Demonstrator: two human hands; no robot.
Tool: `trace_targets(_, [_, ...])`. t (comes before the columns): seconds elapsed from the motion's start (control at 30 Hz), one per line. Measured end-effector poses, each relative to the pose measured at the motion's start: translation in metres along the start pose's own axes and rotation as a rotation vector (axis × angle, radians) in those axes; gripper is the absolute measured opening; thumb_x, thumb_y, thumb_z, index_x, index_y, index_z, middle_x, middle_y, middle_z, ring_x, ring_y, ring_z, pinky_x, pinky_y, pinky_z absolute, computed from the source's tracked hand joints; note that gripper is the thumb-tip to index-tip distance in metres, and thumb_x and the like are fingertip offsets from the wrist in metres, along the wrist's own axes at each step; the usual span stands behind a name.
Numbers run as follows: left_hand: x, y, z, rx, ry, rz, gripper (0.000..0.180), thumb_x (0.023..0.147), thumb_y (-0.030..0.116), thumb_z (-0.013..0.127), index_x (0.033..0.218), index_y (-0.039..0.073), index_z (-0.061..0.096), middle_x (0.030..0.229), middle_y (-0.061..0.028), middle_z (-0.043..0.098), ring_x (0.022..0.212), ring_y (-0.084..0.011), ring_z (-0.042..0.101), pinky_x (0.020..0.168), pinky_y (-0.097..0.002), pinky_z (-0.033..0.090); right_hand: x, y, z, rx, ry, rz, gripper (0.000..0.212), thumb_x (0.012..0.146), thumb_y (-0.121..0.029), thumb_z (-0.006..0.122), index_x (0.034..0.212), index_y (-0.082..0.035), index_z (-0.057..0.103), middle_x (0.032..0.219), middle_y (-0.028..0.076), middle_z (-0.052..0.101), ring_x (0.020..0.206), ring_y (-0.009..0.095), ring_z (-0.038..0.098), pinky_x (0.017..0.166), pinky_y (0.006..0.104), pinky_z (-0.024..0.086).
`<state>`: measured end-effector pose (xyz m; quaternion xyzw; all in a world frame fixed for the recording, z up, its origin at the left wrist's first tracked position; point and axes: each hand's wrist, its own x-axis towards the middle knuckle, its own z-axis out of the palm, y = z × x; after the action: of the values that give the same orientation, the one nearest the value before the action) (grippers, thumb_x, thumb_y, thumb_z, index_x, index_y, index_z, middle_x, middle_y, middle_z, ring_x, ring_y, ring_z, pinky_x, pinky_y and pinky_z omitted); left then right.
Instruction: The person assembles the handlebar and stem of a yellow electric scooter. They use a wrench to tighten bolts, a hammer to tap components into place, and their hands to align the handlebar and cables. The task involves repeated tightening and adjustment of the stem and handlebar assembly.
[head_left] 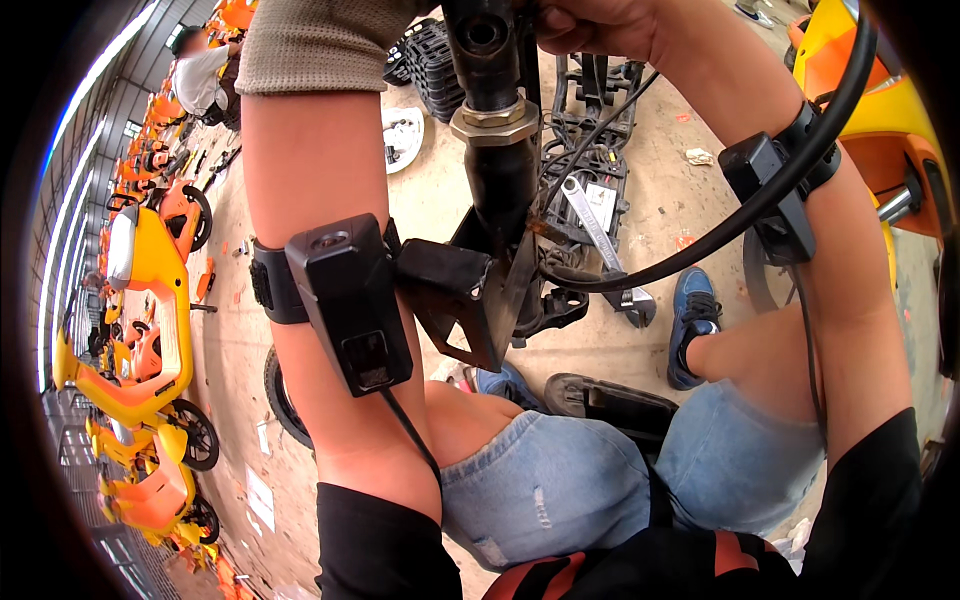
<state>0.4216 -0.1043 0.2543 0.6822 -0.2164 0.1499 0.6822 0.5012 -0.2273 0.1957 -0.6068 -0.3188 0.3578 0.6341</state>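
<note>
In front of me stands a black steering column (pixel 503 185) with a large metal nut (pixel 495 122) around it. My left hand (pixel 405 18), in a knitted beige glove, reaches up beside the column's top; its fingers are out of sight. My right hand (pixel 600 28) is bare, its fingers curled in close to the right of the column; whatever they grip is hidden. A thick black cable (pixel 745 215) loops from the column past my right forearm. Below it, an adjustable wrench (pixel 597 228) lies against the black scooter frame (pixel 590 120). A black bracket (pixel 460 300) juts from the column.
Yellow and orange scooters (pixel 150 330) line the left side, with a person (pixel 200 80) beyond. More yellow bodywork (pixel 890 90) stands at right. Black crates (pixel 430 75) and a white round part (pixel 403 138) sit on the floor. My shoe (pixel 692 325) is beside the frame.
</note>
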Motion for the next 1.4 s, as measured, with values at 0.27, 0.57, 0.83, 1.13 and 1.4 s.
trace_targets(0.27, [-0.008,0.009,0.001,0.019,-0.009,-0.034,0.055,0.088,0.065,0.054,0.084,0.010,0.053,0.068,-0.0023,0.056,0.053,-0.0111,0.054,0.045,-0.0256,0.050,0.002,-0.001,0.002,-0.051,-0.065,-0.077,0.017,0.087,-0.025,0.070,0.077,-0.013,0.067,0.065,-0.002,0.062,0.043,0.006,0.043,0.039,0.0209,0.028])
trace_targets(0.57, [-0.005,0.005,0.000,-0.099,0.046,-0.053,0.059,0.088,0.066,0.054,0.082,0.008,0.053,0.065,-0.0021,0.054,0.053,-0.0115,0.054,0.045,-0.0261,0.050,-0.006,-0.006,0.007,-0.161,-0.012,-0.107,0.018,0.087,-0.026,0.070,0.076,-0.012,0.067,0.059,-0.005,0.054,0.042,0.006,0.039,0.039,0.0216,0.026])
trace_targets(0.83, [-0.009,0.008,0.002,0.025,-0.066,0.038,0.058,0.089,0.066,0.053,0.082,0.008,0.054,0.065,-0.0022,0.054,0.053,-0.0116,0.055,0.046,-0.0260,0.050,-0.016,-0.020,0.015,-0.391,0.073,-0.126,0.017,0.091,-0.016,0.058,0.077,-0.010,0.066,0.060,-0.001,0.055,0.043,0.007,0.044,0.039,0.0219,0.030])
trace_targets(1.13, [-0.013,0.011,0.004,-0.083,-0.091,0.029,0.055,0.089,0.064,0.054,0.081,0.010,0.053,0.066,-0.0020,0.055,0.055,-0.0127,0.056,0.048,-0.0275,0.051,-0.017,-0.015,0.006,-0.101,0.070,-0.016,0.016,0.092,-0.012,0.057,0.077,-0.009,0.064,0.064,-0.001,0.059,0.042,0.005,0.044,0.038,0.0204,0.031])
trace_targets(1.4, [-0.006,0.006,0.001,-0.083,0.010,-0.052,0.056,0.088,0.066,0.054,0.082,0.010,0.053,0.067,-0.0012,0.054,0.055,-0.0122,0.056,0.048,-0.0269,0.050,-0.014,-0.013,0.011,-0.184,0.007,-0.090,0.013,0.092,-0.011,0.058,0.081,-0.010,0.066,0.065,-0.002,0.062,0.041,0.005,0.042,0.037,0.0197,0.029])
